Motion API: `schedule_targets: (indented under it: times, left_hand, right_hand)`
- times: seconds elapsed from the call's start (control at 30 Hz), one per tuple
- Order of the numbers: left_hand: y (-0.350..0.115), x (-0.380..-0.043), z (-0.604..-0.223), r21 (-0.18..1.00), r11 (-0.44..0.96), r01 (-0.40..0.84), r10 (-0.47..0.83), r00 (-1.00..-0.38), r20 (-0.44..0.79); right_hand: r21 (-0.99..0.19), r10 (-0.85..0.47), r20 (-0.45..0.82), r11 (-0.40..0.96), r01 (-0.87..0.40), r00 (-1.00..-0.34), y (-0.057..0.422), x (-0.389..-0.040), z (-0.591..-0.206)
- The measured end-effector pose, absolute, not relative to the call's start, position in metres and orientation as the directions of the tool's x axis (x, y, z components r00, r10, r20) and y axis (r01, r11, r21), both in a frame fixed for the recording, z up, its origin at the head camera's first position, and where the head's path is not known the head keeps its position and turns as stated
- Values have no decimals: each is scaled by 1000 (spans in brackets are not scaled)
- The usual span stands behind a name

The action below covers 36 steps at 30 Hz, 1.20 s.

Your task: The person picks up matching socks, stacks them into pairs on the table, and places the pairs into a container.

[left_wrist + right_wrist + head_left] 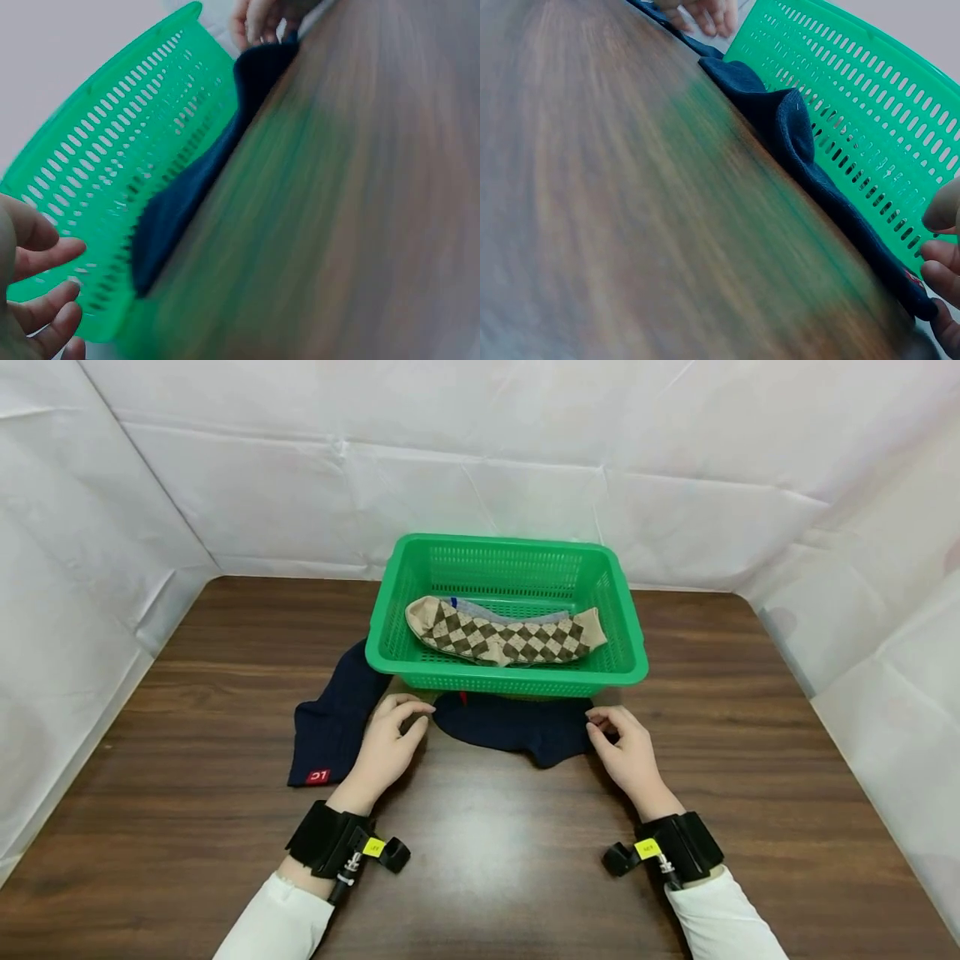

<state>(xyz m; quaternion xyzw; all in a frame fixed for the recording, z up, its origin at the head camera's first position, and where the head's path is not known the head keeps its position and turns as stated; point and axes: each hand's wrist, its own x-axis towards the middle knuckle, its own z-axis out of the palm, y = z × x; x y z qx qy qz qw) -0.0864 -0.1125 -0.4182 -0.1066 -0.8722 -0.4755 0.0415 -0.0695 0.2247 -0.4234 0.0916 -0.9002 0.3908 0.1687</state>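
Note:
A navy sock (517,727) lies along the front of the green basket (510,681), with a small red mark at its left end in the head view. My left hand (388,739) hovers by that end, fingers apart and loosely bent, holding nothing. At the other end is my right hand (626,756); its fingertips are at the sock's edge, and in the right wrist view thumb and fingers (941,281) are spread, not around it. Left of my left hand, a second navy sock (330,718) with a red label lies partly under the basket's rim.
Inside the basket lies a beige and brown argyle sock (502,635), with a grey sock (487,612) behind it. White sheeting (480,493) encloses the wooden table (495,860) at the back and sides. Each wrist wears a black strap with a camera.

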Motion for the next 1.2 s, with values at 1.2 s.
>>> schedule_targets:
  times: [1.2]
  left_hand:
    - [-179, -58, -375, 420, 841, 340, 492, -803, -336]
  right_hand:
    - [-672, -72, 278, 698, -247, -958, 225, -69, -425]
